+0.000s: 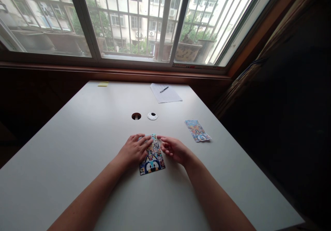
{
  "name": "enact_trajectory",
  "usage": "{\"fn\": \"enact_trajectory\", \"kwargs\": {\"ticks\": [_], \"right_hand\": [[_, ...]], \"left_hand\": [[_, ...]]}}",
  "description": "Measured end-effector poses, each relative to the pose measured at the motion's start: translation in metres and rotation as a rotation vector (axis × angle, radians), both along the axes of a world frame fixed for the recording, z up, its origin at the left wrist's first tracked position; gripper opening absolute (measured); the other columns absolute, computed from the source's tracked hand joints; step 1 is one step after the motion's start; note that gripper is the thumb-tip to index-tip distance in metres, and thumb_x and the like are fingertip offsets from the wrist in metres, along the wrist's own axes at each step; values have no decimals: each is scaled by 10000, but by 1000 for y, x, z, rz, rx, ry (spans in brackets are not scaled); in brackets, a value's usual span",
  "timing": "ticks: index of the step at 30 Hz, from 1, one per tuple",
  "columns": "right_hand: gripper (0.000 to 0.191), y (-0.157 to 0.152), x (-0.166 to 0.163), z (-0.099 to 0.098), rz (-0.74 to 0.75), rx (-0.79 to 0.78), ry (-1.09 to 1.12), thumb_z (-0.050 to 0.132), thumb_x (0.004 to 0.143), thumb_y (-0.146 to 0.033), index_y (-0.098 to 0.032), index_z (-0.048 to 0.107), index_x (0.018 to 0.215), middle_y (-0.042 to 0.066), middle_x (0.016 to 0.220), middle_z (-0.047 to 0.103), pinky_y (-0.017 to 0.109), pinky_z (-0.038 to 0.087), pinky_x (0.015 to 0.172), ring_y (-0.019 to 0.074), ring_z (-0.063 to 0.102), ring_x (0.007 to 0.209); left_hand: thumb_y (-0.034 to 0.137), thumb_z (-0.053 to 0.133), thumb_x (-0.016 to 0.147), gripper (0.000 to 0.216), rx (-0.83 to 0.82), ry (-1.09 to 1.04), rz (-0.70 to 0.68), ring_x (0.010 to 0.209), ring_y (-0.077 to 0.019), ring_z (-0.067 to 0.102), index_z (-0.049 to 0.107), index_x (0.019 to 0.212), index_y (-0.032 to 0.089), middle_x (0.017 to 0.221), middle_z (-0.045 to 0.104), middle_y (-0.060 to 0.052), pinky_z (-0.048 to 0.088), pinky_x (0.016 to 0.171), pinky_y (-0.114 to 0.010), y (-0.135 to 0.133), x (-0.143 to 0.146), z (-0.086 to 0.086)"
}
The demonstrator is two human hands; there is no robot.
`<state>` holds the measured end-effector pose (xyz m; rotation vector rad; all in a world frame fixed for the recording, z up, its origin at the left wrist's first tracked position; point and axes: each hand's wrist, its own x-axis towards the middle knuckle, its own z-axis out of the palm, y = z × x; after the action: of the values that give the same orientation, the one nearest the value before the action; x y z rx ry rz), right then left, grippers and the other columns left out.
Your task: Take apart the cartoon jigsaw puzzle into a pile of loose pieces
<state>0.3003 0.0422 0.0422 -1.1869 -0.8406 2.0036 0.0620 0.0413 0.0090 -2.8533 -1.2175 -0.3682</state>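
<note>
A colourful cartoon puzzle (pixel 152 157) lies flat on the white table (pixel 77 148) in front of me. My left hand (pixel 134 148) rests on its left half, fingers spread flat and reaching toward the top edge. My right hand (pixel 173 149) sits just right of the puzzle, its forefinger and thumb pinched at the top right corner while the other fingers curl. Whether a small piece is between those fingertips is too small to tell.
A second colourful printed card (pixel 198 130) lies to the right. Further back are a round cable hole (pixel 136 116), its white cap (pixel 152 116), a paper sheet (pixel 165 93) with a pen (pixel 163 89), and a yellow sticky pad (pixel 103 83). A window spans the far wall.
</note>
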Motion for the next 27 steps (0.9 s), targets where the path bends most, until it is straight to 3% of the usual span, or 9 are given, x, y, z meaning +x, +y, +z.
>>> {"fn": "enact_trajectory", "kwargs": {"ticks": [8, 14, 27], "right_hand": [[448, -1, 0, -3, 68, 74, -68, 614, 877, -335, -166, 587, 1290, -5, 640, 639, 154, 270, 387, 76, 442, 438], [419, 0, 1, -4, 37, 30, -11, 624, 874, -321, -159, 603, 1260, -9, 647, 630, 137, 273, 393, 64, 444, 450], [422, 0, 1, -1, 52, 45, -96, 627, 866, -369, -162, 616, 1233, -10, 661, 630, 160, 292, 393, 69, 453, 448]], "left_hand": [[275, 533, 928, 557, -1, 3, 14, 1298, -299, 409, 459, 1471, 373, 1476, 513, 10, 329, 1055, -474, -1, 3, 1], [253, 529, 930, 535, -14, -15, 11, 1286, -300, 409, 485, 1448, 377, 1453, 534, 5, 329, 1053, -476, -1, 4, 1], [232, 544, 917, 558, 4, -2, -7, 1293, -290, 426, 480, 1460, 347, 1460, 529, -12, 351, 1071, -462, -2, 2, 3]]}}
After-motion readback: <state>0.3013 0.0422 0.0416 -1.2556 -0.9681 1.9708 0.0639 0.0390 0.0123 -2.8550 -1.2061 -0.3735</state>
